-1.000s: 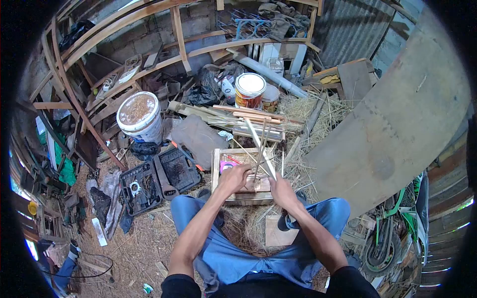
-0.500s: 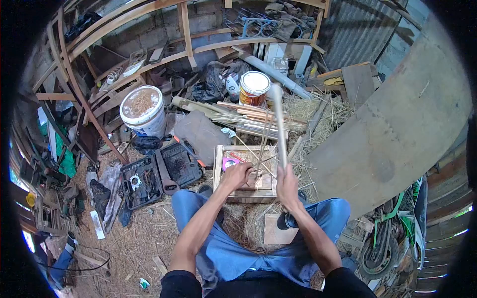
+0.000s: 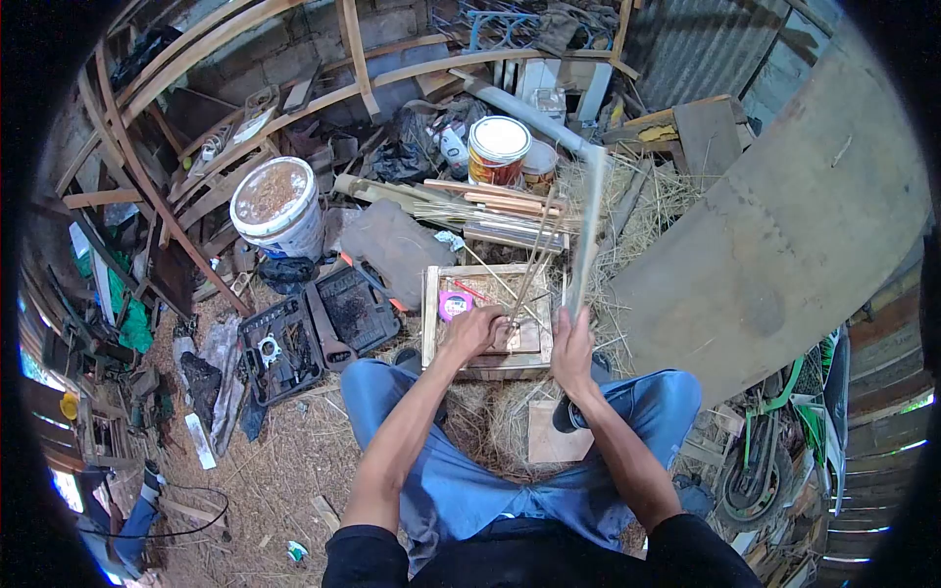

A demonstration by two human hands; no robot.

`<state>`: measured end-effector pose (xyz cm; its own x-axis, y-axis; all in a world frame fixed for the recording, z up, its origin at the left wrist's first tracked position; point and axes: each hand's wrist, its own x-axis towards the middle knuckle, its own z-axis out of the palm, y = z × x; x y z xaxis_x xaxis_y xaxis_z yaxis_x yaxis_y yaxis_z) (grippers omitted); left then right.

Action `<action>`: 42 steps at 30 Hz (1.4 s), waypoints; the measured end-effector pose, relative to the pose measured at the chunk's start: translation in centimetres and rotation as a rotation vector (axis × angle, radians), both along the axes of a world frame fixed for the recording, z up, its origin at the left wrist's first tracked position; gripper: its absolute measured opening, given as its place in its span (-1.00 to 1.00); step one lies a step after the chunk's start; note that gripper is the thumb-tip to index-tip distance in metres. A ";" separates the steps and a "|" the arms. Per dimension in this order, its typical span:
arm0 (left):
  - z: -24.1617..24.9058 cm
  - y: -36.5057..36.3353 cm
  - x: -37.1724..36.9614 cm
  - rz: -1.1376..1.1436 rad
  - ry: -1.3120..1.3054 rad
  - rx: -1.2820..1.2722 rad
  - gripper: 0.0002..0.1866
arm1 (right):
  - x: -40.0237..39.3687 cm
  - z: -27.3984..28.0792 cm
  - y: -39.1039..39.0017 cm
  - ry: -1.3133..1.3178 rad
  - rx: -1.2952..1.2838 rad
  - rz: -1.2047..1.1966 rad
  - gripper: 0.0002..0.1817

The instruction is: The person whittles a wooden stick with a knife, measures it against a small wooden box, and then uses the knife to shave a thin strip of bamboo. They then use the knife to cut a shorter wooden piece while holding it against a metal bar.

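My left hand [image 3: 474,333] is closed around the lower ends of several thin bamboo strips [image 3: 535,260], which rise up and lean right. It is over a low wooden box-like stand [image 3: 490,372] between my legs. Just right of the stand, my right hand [image 3: 573,351] grips a long, flat, blade-like tool [image 3: 589,225] by its lower end. The tool points upward; motion blur hides its exact kind. On the stand, beyond my left hand, lie a pink tape measure [image 3: 454,305] and a thin red stick [image 3: 469,290].
An open black tool case [image 3: 279,358] with a handsaw [image 3: 328,328] lies at left. Behind are a white bucket [image 3: 277,211], a paint can [image 3: 498,152] and split bamboo [image 3: 421,206]. A large sheet [image 3: 745,255] slants on the right, above a green-framed wheeled machine [image 3: 760,470].
The blade-like tool has swung to the right and now leans that way, with its broad side showing more. The bamboo strips lean further right in my left hand. The view has shifted slightly.
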<state>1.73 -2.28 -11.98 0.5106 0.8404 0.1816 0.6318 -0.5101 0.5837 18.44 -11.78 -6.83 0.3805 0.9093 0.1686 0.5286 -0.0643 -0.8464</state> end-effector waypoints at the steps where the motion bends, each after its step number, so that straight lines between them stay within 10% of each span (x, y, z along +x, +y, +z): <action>1: 0.1 -0.1 0.1 0.000 -0.003 -0.007 -0.80 | 0.1 -0.7 -0.1 -0.020 0.069 -0.072 -0.70; 5: 0.8 -0.6 -0.1 -0.033 0.162 -0.097 -0.80 | 0.8 -6.7 -1.0 -0.173 -0.369 0.219 -0.76; 13: -1.1 -0.7 -0.5 -0.019 -0.046 -0.026 -0.82 | 0.2 -3.8 -0.9 -0.054 -0.036 0.040 -0.77; 17: -2.3 -0.7 -0.5 -0.026 0.027 -0.005 -0.76 | 0.7 -6.6 -0.5 -0.228 -0.381 0.245 -0.78; 22: -3.0 -0.4 -0.7 -0.045 -0.022 -0.020 -0.77 | -0.2 -2.4 -0.5 0.039 -0.008 0.024 -0.77; 26: -4.3 -0.6 -0.6 -0.059 0.008 -0.050 -0.78 | 1.0 -9.8 -1.6 -0.275 -0.325 0.265 -0.72; 42: -2.7 -0.2 2.9 -0.123 0.037 -0.055 -0.77 | 3.2 -6.4 -2.0 -0.265 -0.406 0.161 -0.72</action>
